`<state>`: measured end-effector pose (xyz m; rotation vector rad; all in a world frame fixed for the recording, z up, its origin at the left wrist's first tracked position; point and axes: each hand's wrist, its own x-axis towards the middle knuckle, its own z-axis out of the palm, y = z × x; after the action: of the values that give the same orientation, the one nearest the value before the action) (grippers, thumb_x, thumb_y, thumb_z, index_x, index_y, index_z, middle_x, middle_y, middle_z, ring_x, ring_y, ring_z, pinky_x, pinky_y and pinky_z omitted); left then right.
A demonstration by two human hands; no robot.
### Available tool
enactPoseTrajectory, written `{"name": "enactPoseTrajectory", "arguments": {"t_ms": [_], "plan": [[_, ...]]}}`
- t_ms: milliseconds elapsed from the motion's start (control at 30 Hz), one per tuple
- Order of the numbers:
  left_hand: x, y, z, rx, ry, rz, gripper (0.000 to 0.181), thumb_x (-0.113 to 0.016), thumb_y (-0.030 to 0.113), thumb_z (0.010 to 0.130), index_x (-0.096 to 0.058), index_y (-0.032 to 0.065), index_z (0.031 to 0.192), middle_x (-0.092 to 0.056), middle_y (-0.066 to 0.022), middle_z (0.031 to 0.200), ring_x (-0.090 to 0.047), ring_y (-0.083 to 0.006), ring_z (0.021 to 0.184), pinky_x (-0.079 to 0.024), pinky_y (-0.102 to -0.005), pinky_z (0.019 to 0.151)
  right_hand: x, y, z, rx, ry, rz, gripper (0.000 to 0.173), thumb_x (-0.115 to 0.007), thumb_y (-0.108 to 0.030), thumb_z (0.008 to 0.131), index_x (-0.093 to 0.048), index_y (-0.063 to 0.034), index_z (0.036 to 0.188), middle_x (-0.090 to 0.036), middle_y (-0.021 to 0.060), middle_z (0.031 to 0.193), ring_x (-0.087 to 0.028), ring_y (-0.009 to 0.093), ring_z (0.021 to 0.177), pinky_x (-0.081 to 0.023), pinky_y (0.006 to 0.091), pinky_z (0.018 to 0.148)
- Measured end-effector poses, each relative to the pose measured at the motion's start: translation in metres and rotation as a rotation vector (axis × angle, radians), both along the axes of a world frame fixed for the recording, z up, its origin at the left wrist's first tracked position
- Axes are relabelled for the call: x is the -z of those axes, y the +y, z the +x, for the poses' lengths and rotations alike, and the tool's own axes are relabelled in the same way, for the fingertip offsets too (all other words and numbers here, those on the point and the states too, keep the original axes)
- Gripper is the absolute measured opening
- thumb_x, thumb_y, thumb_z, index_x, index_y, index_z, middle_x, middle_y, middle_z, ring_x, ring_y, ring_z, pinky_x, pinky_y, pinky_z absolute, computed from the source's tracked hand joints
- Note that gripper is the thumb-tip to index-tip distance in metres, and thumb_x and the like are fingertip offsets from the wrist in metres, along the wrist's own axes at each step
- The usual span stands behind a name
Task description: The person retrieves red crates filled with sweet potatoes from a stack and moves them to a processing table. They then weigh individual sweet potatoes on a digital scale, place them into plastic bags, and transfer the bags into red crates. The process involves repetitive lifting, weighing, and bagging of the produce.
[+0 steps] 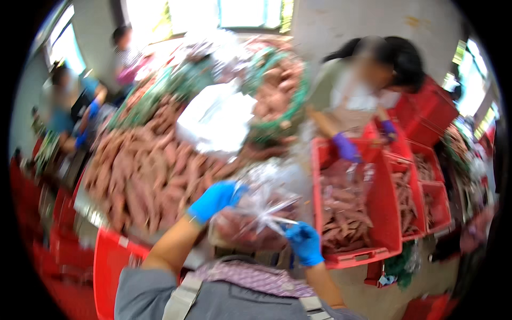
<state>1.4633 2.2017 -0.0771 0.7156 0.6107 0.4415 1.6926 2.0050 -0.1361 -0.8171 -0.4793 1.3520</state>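
A transparent plastic bag [244, 228] filled with reddish sweet potatoes sits right in front of my body. Its top is gathered into a knot-like bunch, with plastic fanning out from it. My left hand [216, 200], in a blue glove, pinches the far left part of the bag; its fingertips are partly hidden by plastic. A thin white strip [283, 219] runs from the bunch to my right hand [305, 243], also blue-gloved, whose fingers close on its end. Whether the strip is a tie or twisted plastic I cannot tell. Loose sweet potatoes [140, 176] are heaped beyond my left hand.
A stack of white plastic bags [216, 116] lies on the heap, near a green mesh sack [298, 104] of sweet potatoes. To the right, a co-worker's purple-gloved hand [346, 147] reaches into a red crate [384, 200] holding sweet potatoes. More people work at far left.
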Motion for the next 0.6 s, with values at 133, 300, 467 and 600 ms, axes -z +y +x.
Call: {"name": "enactPoseTrajectory", "arguments": {"t_ms": [133, 300, 467, 600], "plan": [[-0.043, -0.024, 0.003, 0.248, 0.221, 0.417, 0.039, -0.053, 0.012, 0.086, -0.051, 0.003, 0.124, -0.059, -0.004, 0.112, -0.056, -0.0089, 0.09, -0.047, -0.0189, 0.071, -0.035, 0.068, 0.005, -0.264, 0.134, 0.156, 0.048, -0.057, -0.011, 0.085, -0.041, 0.0013, 0.129, -0.053, 0.0119, 0.121, -0.06, 0.021, 0.094, -0.049, 0.0308, 0.077], [-0.023, -0.03, 0.029, 0.57, 0.344, 0.917, 0.036, -0.056, 0.019, 0.086, -0.055, 0.0056, 0.12, -0.061, -0.0037, 0.103, -0.054, -0.0094, 0.087, -0.046, -0.0232, 0.071, -0.049, 0.1, -0.022, 0.027, -1.08, 0.408, 0.05, -0.065, -0.008, 0.075, -0.053, -0.0128, 0.123, -0.062, 0.0094, 0.101, -0.057, 0.017, 0.072, -0.046, 0.028, 0.067], [0.028, 0.026, 0.034, 0.436, 0.654, 1.219, 0.016, -0.06, 0.009, 0.079, -0.063, 0.0016, 0.093, -0.063, -0.0045, 0.078, -0.056, -0.0127, 0.067, -0.048, -0.0278, 0.061, -0.038, 0.069, -0.032, -0.006, -1.124, 0.275, 0.015, -0.059, -0.013, 0.077, -0.065, -0.0091, 0.09, -0.059, 0.0109, 0.076, -0.056, 0.026, 0.063, -0.044, 0.0334, 0.057], [0.131, 0.053, -0.001, -0.388, 0.521, 0.875, 0.008, -0.061, 0.01, 0.074, -0.064, 0.0035, 0.076, -0.063, -0.008, 0.071, -0.06, -0.0169, 0.063, -0.049, -0.029, 0.057, 0.009, -0.009, -0.028, -0.106, -1.483, 0.128, 0.01, -0.055, -0.015, 0.08, -0.059, -0.0066, 0.082, -0.058, 0.0116, 0.076, -0.056, 0.024, 0.06, -0.045, 0.0331, 0.056]]}}
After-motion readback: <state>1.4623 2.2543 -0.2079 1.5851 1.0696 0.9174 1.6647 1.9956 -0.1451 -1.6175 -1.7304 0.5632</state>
